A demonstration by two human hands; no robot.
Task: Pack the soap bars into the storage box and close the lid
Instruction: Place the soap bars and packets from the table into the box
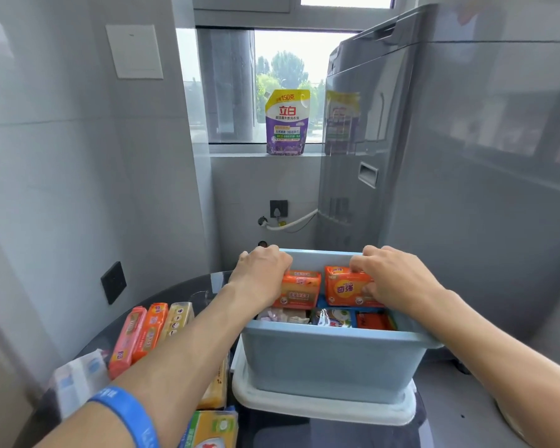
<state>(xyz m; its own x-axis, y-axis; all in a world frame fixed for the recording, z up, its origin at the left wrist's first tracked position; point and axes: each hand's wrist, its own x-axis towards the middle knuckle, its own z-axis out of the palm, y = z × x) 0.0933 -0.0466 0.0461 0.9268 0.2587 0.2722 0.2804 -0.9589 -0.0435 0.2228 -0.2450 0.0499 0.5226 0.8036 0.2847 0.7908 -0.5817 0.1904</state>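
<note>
Soap bars: two orange wrapped ones stand upright at the back of the blue box [330,363], lower centre of the frame. The left hand [262,270] has its fingers curled round the left bar [299,289], and the right hand [392,276] pinches the right bar [348,286] by its top and side. More packs lie flat underneath them. Several spare bars [149,331] wait on the dark table [181,292] at lower left, just beside the box. These look like light, stiff bricks, but the wrappers are glossy, so probably slippery; I'd grab them across the short sides, not by the film. The white lid [324,409] sits under the box, so the box needs lifting off first. A detergent pouch [286,122] stands on the windowsill up top.
</note>
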